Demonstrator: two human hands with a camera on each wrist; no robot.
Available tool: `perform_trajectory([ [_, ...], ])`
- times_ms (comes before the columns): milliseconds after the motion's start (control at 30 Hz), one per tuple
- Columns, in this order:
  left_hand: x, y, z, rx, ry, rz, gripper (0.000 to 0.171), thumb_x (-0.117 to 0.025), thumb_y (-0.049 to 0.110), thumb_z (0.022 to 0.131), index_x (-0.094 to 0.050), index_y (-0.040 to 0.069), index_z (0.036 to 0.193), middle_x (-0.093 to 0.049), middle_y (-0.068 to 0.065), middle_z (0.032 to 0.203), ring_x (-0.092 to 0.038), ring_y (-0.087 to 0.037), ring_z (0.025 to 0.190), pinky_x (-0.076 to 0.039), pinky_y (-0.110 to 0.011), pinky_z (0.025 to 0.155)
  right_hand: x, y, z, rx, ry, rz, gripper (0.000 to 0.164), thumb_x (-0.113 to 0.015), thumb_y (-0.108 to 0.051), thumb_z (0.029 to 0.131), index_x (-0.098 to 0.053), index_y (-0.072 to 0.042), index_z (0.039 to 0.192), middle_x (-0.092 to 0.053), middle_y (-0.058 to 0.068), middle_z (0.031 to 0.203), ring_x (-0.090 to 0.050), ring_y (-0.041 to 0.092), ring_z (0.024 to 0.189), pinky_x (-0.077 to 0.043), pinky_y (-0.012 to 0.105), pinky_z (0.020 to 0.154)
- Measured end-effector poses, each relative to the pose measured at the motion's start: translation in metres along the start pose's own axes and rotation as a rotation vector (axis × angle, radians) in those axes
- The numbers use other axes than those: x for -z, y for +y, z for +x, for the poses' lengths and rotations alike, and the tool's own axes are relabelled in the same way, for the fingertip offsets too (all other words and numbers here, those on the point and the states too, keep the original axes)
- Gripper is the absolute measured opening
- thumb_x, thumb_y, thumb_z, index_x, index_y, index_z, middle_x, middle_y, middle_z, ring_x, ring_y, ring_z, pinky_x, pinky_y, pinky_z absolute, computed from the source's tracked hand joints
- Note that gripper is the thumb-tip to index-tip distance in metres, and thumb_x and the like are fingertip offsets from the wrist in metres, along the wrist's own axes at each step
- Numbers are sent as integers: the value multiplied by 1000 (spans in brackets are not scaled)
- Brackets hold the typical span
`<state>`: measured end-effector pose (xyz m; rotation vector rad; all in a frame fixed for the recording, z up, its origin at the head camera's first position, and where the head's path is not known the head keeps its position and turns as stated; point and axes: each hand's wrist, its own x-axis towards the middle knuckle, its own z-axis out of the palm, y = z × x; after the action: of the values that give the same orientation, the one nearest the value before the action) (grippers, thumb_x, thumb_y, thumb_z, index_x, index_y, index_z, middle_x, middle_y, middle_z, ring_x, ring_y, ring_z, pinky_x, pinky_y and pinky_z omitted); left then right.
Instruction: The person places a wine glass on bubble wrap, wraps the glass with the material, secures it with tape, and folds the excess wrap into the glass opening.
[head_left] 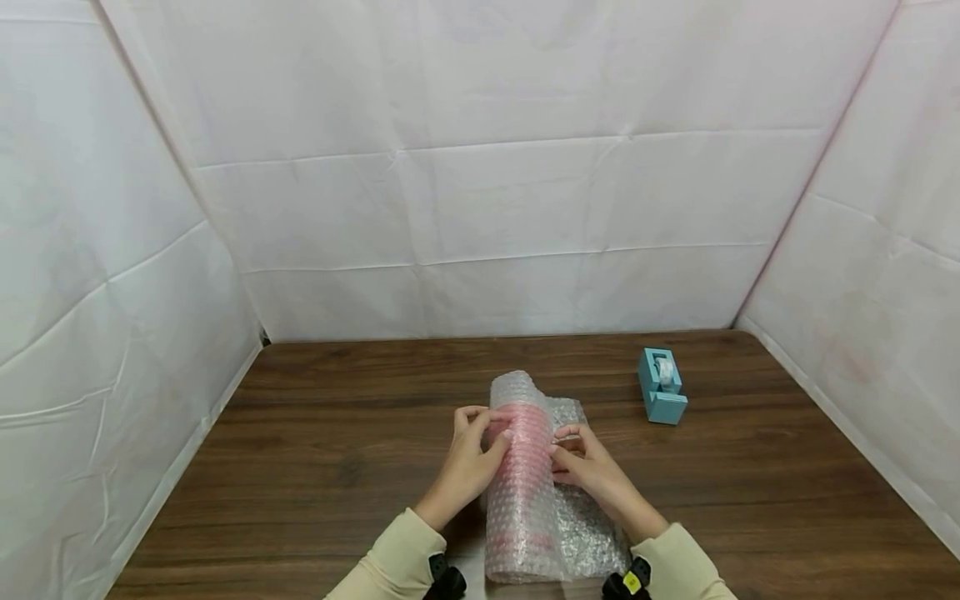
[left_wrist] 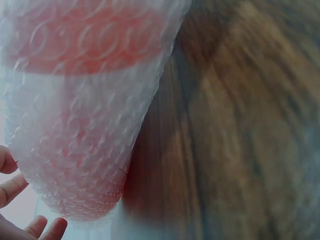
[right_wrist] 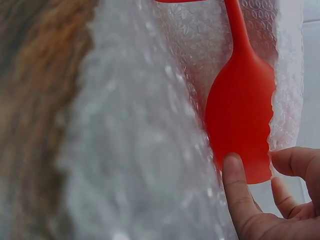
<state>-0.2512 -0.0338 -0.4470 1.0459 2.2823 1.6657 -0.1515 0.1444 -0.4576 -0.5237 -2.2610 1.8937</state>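
A sheet of bubble wrap (head_left: 525, 517) lies partly rolled, its rolled part standing as a long bundle in front of me. Inside is a red goblet (right_wrist: 242, 110), with its bowl and thin stem plain in the right wrist view. From the left side, my left hand (head_left: 472, 454) grips the roll with thumb and forefinger near its upper part. In the left wrist view, several fingertips (left_wrist: 12, 190) show beside the wrapped end. My right hand (head_left: 592, 471) pinches the wrap at the roll's right edge, its fingers beside the goblet's rim.
A teal tape dispenser (head_left: 664, 404) with a roll of tape stands at the right on the brown wooden table (head_left: 337, 417). White cloth walls (head_left: 487, 200) enclose the back and both sides. A flat loose part of the wrap spreads under my right hand.
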Motion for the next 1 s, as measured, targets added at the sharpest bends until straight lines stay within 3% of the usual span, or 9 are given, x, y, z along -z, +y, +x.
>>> perform_trajectory([
  [200, -3, 1, 0, -2, -21, 23, 25, -58, 19, 94, -66, 14, 117, -39, -17, 127, -50, -33, 110, -43, -48, 88, 1, 0, -1, -2, 38, -4, 30, -54, -7, 94, -40, 0, 119, -48, 21, 114, -61, 18, 87, -56, 38, 80],
  [367, -5, 1, 0, 1, -30, 40, 26, -57, 22, 94, -66, 17, 118, -40, -17, 128, -49, -36, 113, -43, -52, 87, 3, 1, -1, 6, 38, -29, 30, -53, -5, 94, -43, 3, 121, -49, 22, 115, -62, 18, 88, -57, 38, 79],
  [700, -9, 4, 0, -6, -39, 33, 26, -56, 20, 94, -66, 20, 118, -43, -15, 127, -41, -36, 120, -31, -61, 92, 7, 3, -1, -10, 39, -50, 30, -53, -7, 94, -47, 6, 121, -51, 18, 114, -61, 16, 88, -57, 36, 79],
  [1000, -10, 7, -1, -19, -54, 50, 29, -56, 20, 95, -65, 22, 122, -42, -11, 128, -38, -37, 123, -27, -58, 92, 10, 3, -2, -42, 44, -49, 31, -50, -11, 97, -49, 6, 123, -55, 15, 110, -61, 17, 87, -56, 36, 79],
])
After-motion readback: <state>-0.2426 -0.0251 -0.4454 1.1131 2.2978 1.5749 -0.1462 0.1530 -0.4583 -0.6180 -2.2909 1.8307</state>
